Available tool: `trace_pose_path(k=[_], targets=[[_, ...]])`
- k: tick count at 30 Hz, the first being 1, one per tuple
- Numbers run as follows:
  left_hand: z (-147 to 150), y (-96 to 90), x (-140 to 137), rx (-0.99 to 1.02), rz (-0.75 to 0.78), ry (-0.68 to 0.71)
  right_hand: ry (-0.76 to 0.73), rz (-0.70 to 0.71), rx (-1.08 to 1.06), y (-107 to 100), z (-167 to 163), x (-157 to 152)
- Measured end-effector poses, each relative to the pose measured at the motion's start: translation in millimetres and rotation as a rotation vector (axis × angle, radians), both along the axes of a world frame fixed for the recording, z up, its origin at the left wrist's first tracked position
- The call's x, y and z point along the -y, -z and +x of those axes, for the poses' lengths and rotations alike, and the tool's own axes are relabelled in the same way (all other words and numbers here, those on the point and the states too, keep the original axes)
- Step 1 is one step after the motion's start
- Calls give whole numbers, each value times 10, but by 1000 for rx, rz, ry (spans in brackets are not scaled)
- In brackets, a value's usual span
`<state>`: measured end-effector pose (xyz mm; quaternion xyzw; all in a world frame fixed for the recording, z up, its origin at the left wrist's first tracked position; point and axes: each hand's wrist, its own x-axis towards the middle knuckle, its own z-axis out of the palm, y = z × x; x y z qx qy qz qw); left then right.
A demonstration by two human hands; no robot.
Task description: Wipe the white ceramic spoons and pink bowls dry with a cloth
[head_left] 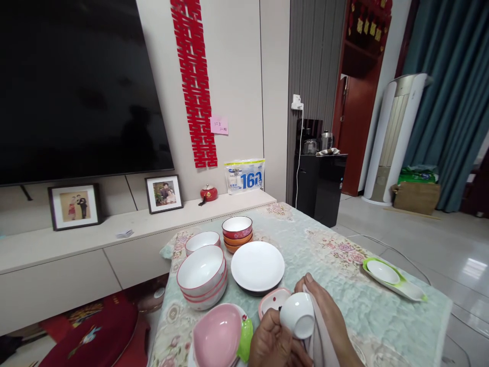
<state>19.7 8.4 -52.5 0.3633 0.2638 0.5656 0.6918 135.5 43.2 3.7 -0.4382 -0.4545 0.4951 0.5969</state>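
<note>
My left hand (pixel 273 339) grips a small white bowl (pixel 300 316) tipped on its side, its foot ring turned toward me. A pale cloth (pixel 320 334) is held in my right hand (pixel 330 311) against the bowl's far right side; the thumb points up. Just behind the bowl, and partly covered by it, sits a small pink-rimmed dish (pixel 273 295) with red spots. White plates (pixel 257 265) are stacked beyond it. To the left are a pink fruit-shaped dish (pixel 217 334) with a green leaf and a stack of red-rimmed white bowls (pixel 201 272).
Another white bowl (pixel 202 242) and stacked red and orange bowls (pixel 237 234) stand farther back. A green-edged dish (pixel 410 291) lies right on the quilted tablecloth (pixel 301 239). Beyond is a low cabinet (pixel 148 224) with framed photos; a red stool (pixel 99 331) is lower left.
</note>
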Motion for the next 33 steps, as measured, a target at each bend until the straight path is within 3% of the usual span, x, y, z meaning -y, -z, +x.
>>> trace_pose_path(k=[4, 9, 15, 20, 22, 24, 28, 30, 33], targets=[[-55, -27, -14, -61, 52, -39, -145, 18, 95, -32, 55, 60], [-62, -61, 9, 66, 10, -31, -155, 35, 71, -20, -3, 100], [-101, -126, 9, 203, -26, -8, -18, 212, 324, 55, 61, -52], [-9, -97, -12, 225, -65, -26, 125, 111, 208, 71, 75, -41], [20, -81, -16, 247, -89, -53, 27, 90, 154, 29, 49, 21], [11, -64, -19, 278, -125, -60, -175, 100, 137, -48, 32, 90], [-83, -31, -31, 324, -215, -88, -552, 230, 248, -242, 72, 178], [-113, -32, -37, 342, -273, -118, -620, 292, 331, -307, 104, 185], [-108, -64, -35, 374, -337, -158, -591, 326, 410, -324, 120, 171]])
